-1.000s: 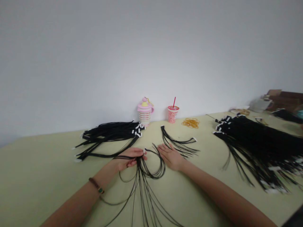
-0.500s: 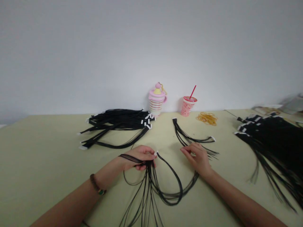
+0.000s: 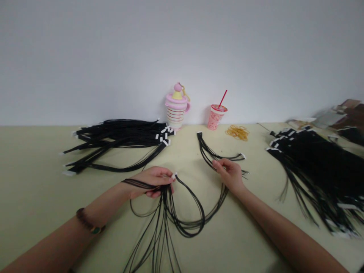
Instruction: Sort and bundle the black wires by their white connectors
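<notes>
My left hand [image 3: 157, 181] is closed around a bundle of thin black wires [image 3: 163, 197]. A small white connector [image 3: 174, 175] sticks out by its fingertips. From the bundle, some wires hang towards me, some lie back over the wrist, and others loop to the right and pass behind my right hand. My right hand [image 3: 229, 173] has thumb and fingers pinched together above a separate black wire harness [image 3: 209, 151] on the table. What it pinches, if anything, I cannot make out. That harness has a black connector at its far end and a white one at the right.
On the left lies a pile of black wire harnesses [image 3: 122, 134] with white connectors. A larger harness pile [image 3: 318, 163] covers the right side. Along the wall stand a pink-lidded mug [image 3: 175, 112] and a pink cup with a straw [image 3: 216, 118], beside yellow rubber bands [image 3: 238, 132].
The whole view has shifted, so things sit further left and higher. My right hand has moved slightly right and away over the separate harness. My left hand keeps its hold on the wires.
</notes>
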